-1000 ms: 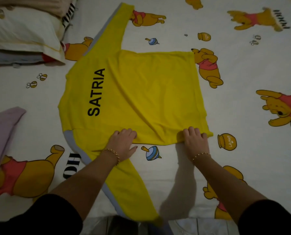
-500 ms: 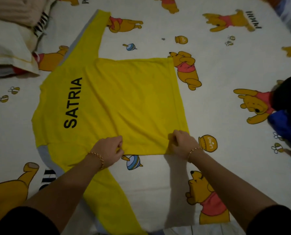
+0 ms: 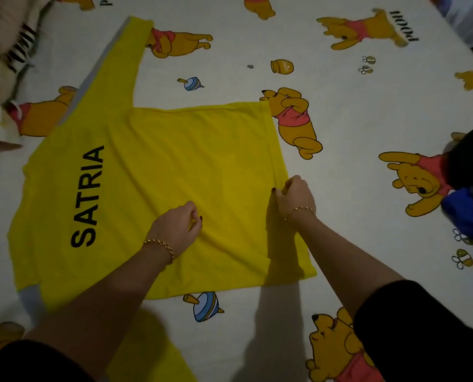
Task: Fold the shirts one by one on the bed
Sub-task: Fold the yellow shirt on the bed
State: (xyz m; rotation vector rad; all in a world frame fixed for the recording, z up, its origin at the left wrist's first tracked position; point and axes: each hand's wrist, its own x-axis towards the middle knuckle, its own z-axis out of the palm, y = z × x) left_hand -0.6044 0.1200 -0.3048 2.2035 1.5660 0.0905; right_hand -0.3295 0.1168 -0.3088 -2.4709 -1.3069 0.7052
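Since the earlier frame both hands have moved up from the near edge onto the body of the yellow shirt (image 3: 174, 166), which lies flat, back up, on the bed (image 3: 340, 86) with its sleeves stretched away. The cloth looks thin, light and limp; it should crease wherever pinched and slide easily over the sheet. The left hand (image 3: 176, 227) pinches a small tuck mid-panel; the right hand (image 3: 294, 195) has its fingers (image 3: 278, 193) closed on cloth near the hem.
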